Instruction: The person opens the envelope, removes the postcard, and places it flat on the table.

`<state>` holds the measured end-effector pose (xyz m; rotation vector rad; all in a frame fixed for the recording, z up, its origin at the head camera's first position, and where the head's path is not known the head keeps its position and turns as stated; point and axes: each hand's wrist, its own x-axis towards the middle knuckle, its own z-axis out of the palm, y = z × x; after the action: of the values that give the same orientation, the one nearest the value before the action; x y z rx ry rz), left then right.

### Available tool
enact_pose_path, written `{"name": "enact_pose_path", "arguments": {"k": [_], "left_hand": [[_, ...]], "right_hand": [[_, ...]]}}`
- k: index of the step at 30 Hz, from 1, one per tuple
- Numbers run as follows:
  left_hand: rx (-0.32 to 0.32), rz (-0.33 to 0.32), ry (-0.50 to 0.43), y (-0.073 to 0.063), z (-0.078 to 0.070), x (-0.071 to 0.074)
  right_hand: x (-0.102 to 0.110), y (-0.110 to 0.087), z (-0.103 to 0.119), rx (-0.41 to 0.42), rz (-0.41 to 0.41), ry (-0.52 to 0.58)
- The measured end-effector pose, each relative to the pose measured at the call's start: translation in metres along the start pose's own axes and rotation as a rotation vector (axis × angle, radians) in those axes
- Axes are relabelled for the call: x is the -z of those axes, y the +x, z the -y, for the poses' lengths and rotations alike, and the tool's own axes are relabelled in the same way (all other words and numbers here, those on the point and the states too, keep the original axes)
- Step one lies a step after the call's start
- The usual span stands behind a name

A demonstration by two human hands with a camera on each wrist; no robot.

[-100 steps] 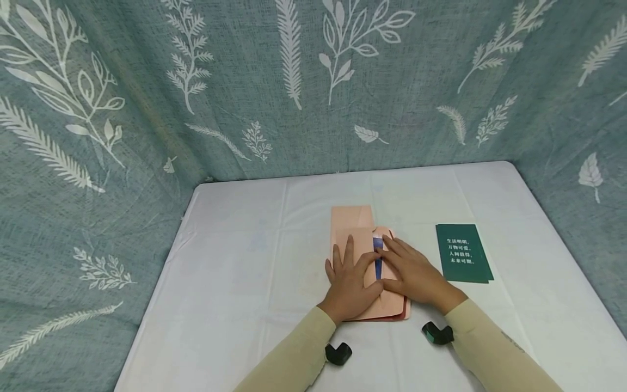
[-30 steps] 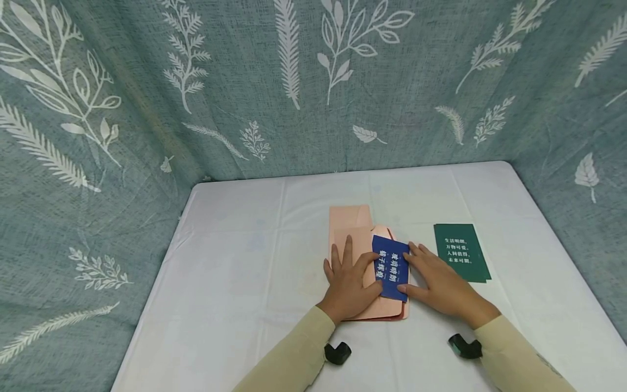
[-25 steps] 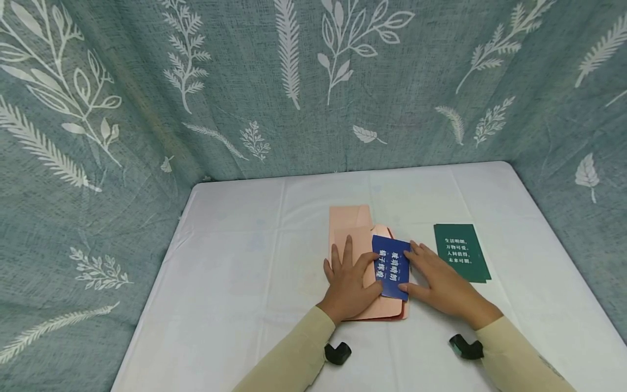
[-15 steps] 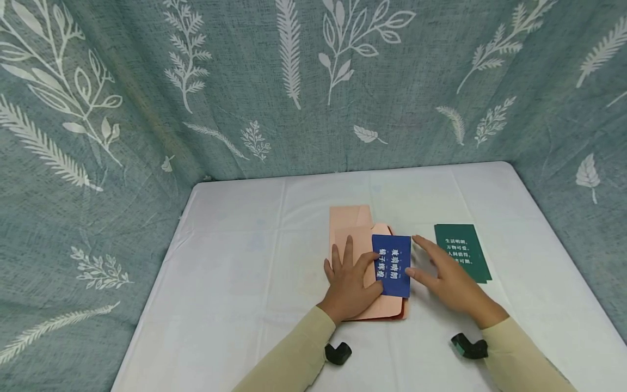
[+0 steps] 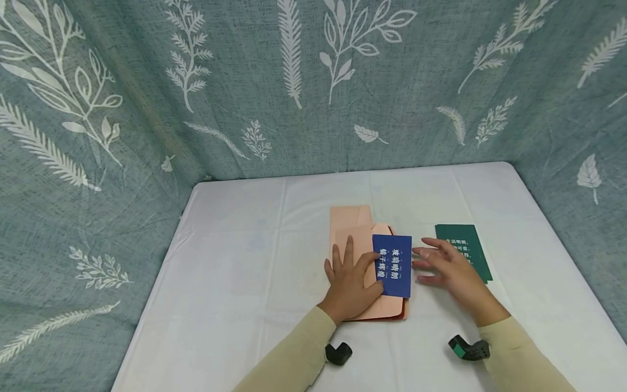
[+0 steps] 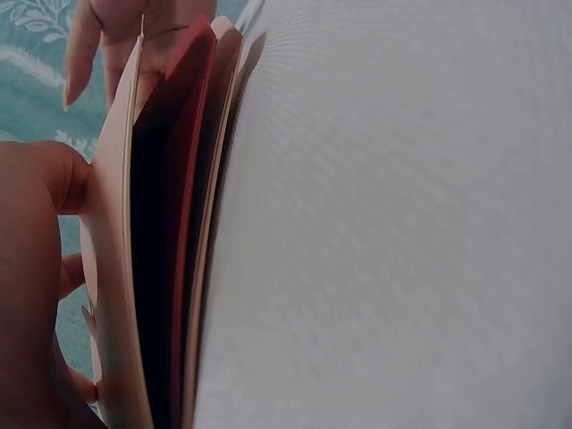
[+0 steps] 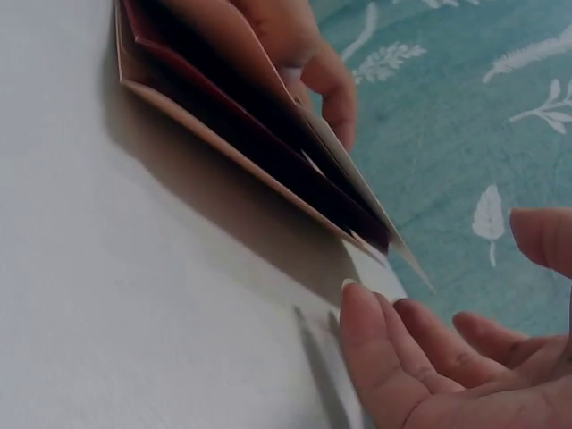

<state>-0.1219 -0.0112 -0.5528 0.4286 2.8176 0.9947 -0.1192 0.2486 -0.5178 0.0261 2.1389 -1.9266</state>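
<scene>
My left hand (image 5: 349,280) lies spread on a pink folder (image 5: 387,308), pressing it against the table. A blue card (image 5: 399,272) with white lettering rests on the folder's right side, its left edge under my left thumb and index fingertips. In the left wrist view, the edge of the folder (image 6: 114,241) gapes, with a dark red layer (image 6: 185,170) inside. My right hand (image 5: 455,277) is just right of the card, fingers relaxed and holding nothing. The right wrist view shows these fingertips (image 7: 362,313) apart from the folder's corner (image 7: 322,214).
Dark green cards (image 5: 477,253) with white lettering lie overlapped at the right, partly behind my right hand. A flat pink piece (image 5: 350,215) extends beyond the folder's far side. The white-covered table (image 5: 235,272) meets a patterned curtain (image 5: 313,141) at the back.
The blue card, earlier mostly covered, has slid right and straightened on the folder. My right hand has let go of its right edge and drawn right. My left hand stays put.
</scene>
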Motion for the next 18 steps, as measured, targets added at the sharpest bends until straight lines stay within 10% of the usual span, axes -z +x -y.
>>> {"name": "enact_pose_path", "arguments": {"k": [18], "left_hand": [[0.0, 0.006, -0.008, 0.0, 0.0, 0.0]], "right_hand": [[-0.018, 0.013, -0.017, -0.126, -0.007, 0.182]]}}
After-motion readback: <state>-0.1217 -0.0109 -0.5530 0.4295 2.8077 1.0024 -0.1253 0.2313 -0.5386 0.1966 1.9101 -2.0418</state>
